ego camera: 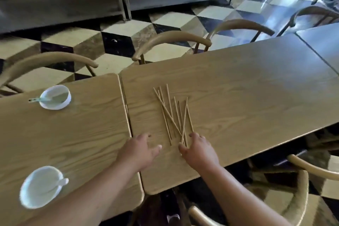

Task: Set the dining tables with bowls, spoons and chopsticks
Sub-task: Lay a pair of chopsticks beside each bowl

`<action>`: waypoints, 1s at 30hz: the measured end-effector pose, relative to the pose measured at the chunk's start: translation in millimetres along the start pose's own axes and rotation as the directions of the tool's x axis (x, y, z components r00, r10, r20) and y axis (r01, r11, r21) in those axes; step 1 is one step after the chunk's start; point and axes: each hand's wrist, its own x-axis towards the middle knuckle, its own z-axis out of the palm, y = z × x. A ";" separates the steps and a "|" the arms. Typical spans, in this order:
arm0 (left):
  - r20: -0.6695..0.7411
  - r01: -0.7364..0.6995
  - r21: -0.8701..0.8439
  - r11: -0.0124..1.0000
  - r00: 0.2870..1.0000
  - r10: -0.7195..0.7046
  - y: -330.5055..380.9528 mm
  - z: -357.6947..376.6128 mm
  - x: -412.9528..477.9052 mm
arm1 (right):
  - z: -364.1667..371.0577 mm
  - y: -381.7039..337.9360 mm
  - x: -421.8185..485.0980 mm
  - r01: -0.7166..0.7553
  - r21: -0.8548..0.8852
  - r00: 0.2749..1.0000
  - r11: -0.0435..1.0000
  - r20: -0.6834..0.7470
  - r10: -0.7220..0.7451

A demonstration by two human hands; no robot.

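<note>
At the frame's centre the thin pale wooden chopsticks [173, 113] lie scattered on the light wooden table [247, 88], the left grip [141, 149] spread and empty, the right grip [199, 147] half-curled over their near ends, though I cannot tell whether it holds any, so squaring two tips together before lifting looks wisest.

Tabletop [238, 82]: light oak, visible grain. Chopsticks [172, 113]: pale tan. Bowls [55, 100], spoons [39, 99]: white. Floor [117, 33]: black, cream and grey cube pattern.

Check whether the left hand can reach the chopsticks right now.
Probably yes. The left hand is open just beside the chopsticks, with only bare table between; the right hand is at their near ends.
</note>
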 end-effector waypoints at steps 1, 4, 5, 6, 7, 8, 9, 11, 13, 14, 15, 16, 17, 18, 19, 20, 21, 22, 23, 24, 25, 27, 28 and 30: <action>0.004 0.032 -0.020 0.999 0.999 -0.032 9.3 4.3 18.9 | 1.5 2.9 19.7 -0.020 0.005 1.000 1.000 -0.004 0.020; -0.040 0.110 -0.095 0.989 0.993 -0.114 38.1 20.4 77.8 | 5.3 10.9 69.3 -0.065 0.016 0.997 0.998 -0.028 0.065; -0.069 0.137 -0.107 0.985 0.987 -0.145 48.3 25.0 97.1 | 6.8 13.1 82.4 -0.067 0.006 0.997 0.998 -0.032 0.067; -0.105 0.167 -0.110 0.980 0.978 -0.179 58.3 28.2 115.6 | 8.2 15.0 93.1 -0.061 -0.010 0.998 0.998 -0.036 0.061; -0.138 0.197 -0.114 0.974 0.967 -0.212 67.4 30.4 132.3 | 9.5 16.4 102.4 -0.048 -0.032 0.998 0.998 -0.038 0.047; -0.164 0.219 -0.119 0.968 0.957 -0.237 75.2 31.2 146.9 | 10.7 17.2 110.4 -0.030 -0.056 0.999 0.998 -0.035 0.028; -0.180 0.232 -0.119 0.965 0.951 -0.251 80.3 30.7 157.4 | 11.4 16.3 116.3 -0.010 -0.075 1.000 0.997 -0.029 0.007; -0.190 0.233 -0.105 0.967 0.949 -0.250 84.7 32.9 171.3 | 10.8 14.9 130.4 0.010 -0.072 1.000 0.997 -0.022 -0.012; -0.188 0.219 -0.082 0.972 0.955 -0.231 80.8 36.8 169.9 | 6.9 12.5 142.2 -0.001 -0.027 0.999 1.000 -0.038 0.000; -0.184 0.210 -0.079 0.975 0.958 -0.221 77.3 39.7 164.1 | 3.5 10.9 145.8 -0.008 -0.005 0.999 1.000 -0.043 0.008; -0.178 0.200 -0.087 0.976 0.961 -0.212 73.5 42.8 157.9 | 0.2 8.7 148.9 -0.012 0.015 0.999 1.000 -0.042 0.013; -0.167 0.193 -0.100 0.976 0.964 -0.208 69.1 46.6 151.1 | -2.5 5.9 150.0 -0.012 0.036 0.999 0.999 -0.035 0.013; -0.152 0.187 -0.114 0.976 0.967 -0.203 65.8 49.5 144.2 | -4.0 2.3 150.1 -0.004 0.054 1.000 0.999 -0.023 0.005; -0.136 0.173 -0.134 0.976 0.972 -0.191 62.8 52.4 139.6 | -4.4 -2.1 149.2 0.013 0.069 1.000 0.998 -0.008 -0.013; -0.115 0.146 -0.165 0.975 0.979 -0.166 60.0 55.9 137.3 | -3.0 -6.7 147.7 0.030 0.078 0.999 0.997 0.008 -0.031; -0.083 0.116 -0.206 0.972 0.987 -0.136 59.3 58.2 135.4 | -1.4 -11.4 146.4 0.040 0.088 0.999 0.995 0.026 -0.042; -0.042 0.088 -0.256 0.963 0.994 -0.102 60.1 59.9 134.2 | 1.4 -15.6 145.7 0.041 0.096 0.998 0.994 0.044 -0.045; -0.003 0.070 -0.324 0.944 0.997 -0.075 60.5 62.1 134.6 | 5.1 -19.4 145.6 0.039 0.105 0.997 0.994 0.060 -0.045; 0.031 0.068 -0.399 0.914 0.998 -0.061 60.8 63.3 135.1 | 8.2 -23.2 146.1 0.035 0.110 0.996 0.993 0.072 -0.043; 0.062 0.099 -0.478 0.872 0.995 -0.079 60.1 64.3 136.1 | 10.5 -26.4 146.3 0.035 0.102 0.996 0.994 0.077 -0.043; 0.076 0.148 -0.531 0.834 0.989 -0.127 57.8 64.3 137.3 | 13.0 -29.2 147.1 0.038 0.076 0.996 0.996 0.082 -0.044; 0.048 0.210 -0.579 0.788 0.973 -0.224 49.9 62.4 135.9 | 15.7 -33.4 147.3 0.066 -0.027 0.994 0.997 0.091 -0.063; 0.021 0.224 -0.570 0.790 0.966 -0.259 44.8 61.4 132.9 | 17.4 -34.9 147.1 0.099 -0.099 0.991 0.990 0.102 -0.088; 0.014 0.249 -0.573 0.781 0.956 -0.295 36.2 59.6 124.1 | 20.8 -37.4 148.2 0.165 -0.221 0.983 0.961 0.120 -0.141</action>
